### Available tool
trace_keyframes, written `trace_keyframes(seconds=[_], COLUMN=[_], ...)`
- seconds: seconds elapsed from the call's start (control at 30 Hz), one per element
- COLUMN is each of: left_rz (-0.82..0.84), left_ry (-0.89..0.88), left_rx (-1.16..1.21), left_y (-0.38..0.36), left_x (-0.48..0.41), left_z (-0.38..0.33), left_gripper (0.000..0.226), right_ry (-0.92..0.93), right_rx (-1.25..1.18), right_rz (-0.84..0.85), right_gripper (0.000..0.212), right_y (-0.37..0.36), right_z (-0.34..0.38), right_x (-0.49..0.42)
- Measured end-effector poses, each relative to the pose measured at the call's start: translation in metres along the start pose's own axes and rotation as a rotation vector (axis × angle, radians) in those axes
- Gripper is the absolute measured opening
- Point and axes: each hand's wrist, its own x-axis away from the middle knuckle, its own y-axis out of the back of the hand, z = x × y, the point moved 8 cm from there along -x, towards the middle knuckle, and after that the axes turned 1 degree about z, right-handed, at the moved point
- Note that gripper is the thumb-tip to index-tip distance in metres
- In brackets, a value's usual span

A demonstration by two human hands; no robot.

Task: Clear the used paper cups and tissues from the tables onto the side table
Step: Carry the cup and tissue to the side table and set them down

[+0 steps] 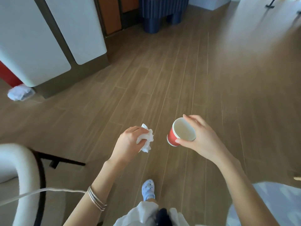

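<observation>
**Carry in hand: cup and tissue both held, drop-off point not confirmed**

Head view. The left hand point(130, 141) is clenched round a crumpled white tissue point(145, 139), whose loose ends hang out past the fingers. The right hand point(200, 137) holds a red paper cup point(180, 132) by its rim, thumb on the near edge and fingers over the far edge. The cup is tilted with its mouth toward the camera and looks empty inside. Both items are in the air above the wooden floor point(195, 70), apart from each other.

A dark blue ribbed piece of furniture point(162, 12) stands at the far end of the floor; whether it is the side table cannot be told.

Assessment: the step appears to be the carry to the side table. A rim-only grip on a tilted cup is weak, so taking hold of the wall and levelling the cup would guard against dregs spilling. The tissue ends should be gathered in. At the table, the cup is best set down upright first, then the tissue beside it.
</observation>
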Motion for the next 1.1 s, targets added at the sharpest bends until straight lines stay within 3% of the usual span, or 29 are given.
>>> trace_keyframes(seconds=[0.27, 0.57, 1.1], left_rz=[0.002, -0.006, -0.154], left_ry=[-0.021, -0.024, -0.021], left_rx=[-0.025, -0.022, -0.009], left_y=[-0.002, -0.049, -0.098], left_x=[-0.164, -0.323, -0.663], left_z=[0.017, 0.049, 0.040], left_gripper=[0.022, 0.024, 0.029], right_ry=[-0.002, 0.005, 0.119], right_rx=[-0.020, -0.030, 0.024], right_rz=[-0.052, 0.017, -0.015], right_gripper=[0.081, 0.081, 0.082], right_y=[0.050, 0.068, 0.213], right_z=[-0.033, -0.110, -0.212], right_x=[-0.151, -0.310, -0.618])
